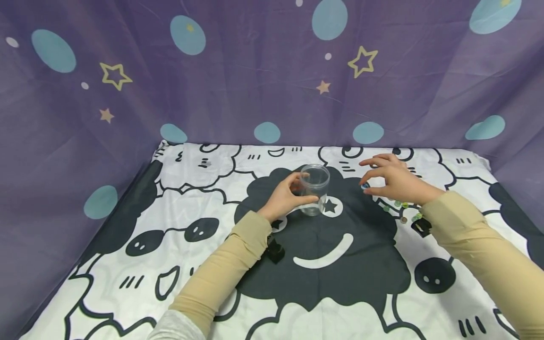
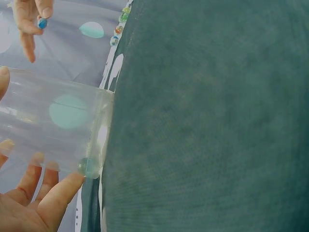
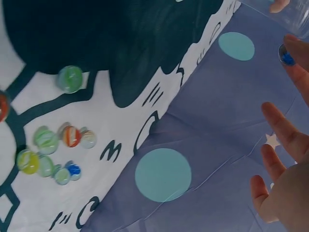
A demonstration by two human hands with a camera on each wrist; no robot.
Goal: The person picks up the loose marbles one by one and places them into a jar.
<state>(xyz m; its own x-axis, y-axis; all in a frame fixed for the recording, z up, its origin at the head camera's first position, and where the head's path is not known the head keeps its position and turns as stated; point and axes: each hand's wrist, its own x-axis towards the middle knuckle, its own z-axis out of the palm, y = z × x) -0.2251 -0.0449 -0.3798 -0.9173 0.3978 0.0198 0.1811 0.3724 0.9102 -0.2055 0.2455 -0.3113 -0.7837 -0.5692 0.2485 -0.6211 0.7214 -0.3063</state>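
Observation:
My left hand [image 1: 281, 198] grips a clear plastic jar [image 1: 315, 191] from its left side, thumb in front; the jar stands upright on the cloth. Low in the jar, a greenish marble [image 2: 84, 166] shows in the left wrist view. To the right of the jar, my right hand [image 1: 397, 183] is raised above the cloth and pinches a blue marble [image 3: 287, 56] between thumb and forefinger. Its other fingers are spread apart. Below that hand lie several loose glass marbles, among them a green marble [image 3: 70, 79], an orange-striped marble [image 3: 71, 136] and a yellow marble [image 3: 28, 162].
A cartoon-printed cloth [image 1: 323, 321] covers the table. Behind it hangs a purple curtain [image 1: 238, 85] with stars and ovals. Small black objects sit at the left wrist [image 1: 275, 251] and the right wrist [image 1: 421, 227].

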